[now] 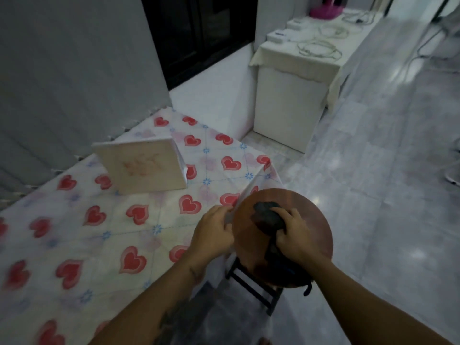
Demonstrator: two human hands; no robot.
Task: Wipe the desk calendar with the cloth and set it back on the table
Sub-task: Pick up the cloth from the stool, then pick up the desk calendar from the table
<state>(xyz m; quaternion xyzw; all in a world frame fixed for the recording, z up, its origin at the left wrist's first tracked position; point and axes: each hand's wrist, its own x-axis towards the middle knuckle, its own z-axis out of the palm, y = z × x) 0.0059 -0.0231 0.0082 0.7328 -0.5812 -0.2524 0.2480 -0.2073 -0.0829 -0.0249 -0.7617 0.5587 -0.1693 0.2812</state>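
Observation:
The desk calendar [140, 166], a cream tent-shaped stand with faint red print, stands upright on the table [74, 245], which wears a white cloth with red hearts. A dark cloth [267, 217] lies bunched on the round brown seat of a stool [313, 235] just right of the table. My right hand [295, 232] is closed over the cloth on the stool. My left hand [214, 232] rests at the table's right edge, its fingers on the hanging tablecloth beside the stool. Both hands are well away from the calendar.
A white cabinet [288, 103] draped with a pale cover stands at the back right, carrying white boxes, coiled cables and a pink object [324, 9]. A dark window [199, 33] fills the far wall. Glossy tiled floor [373, 170] spreads to the right.

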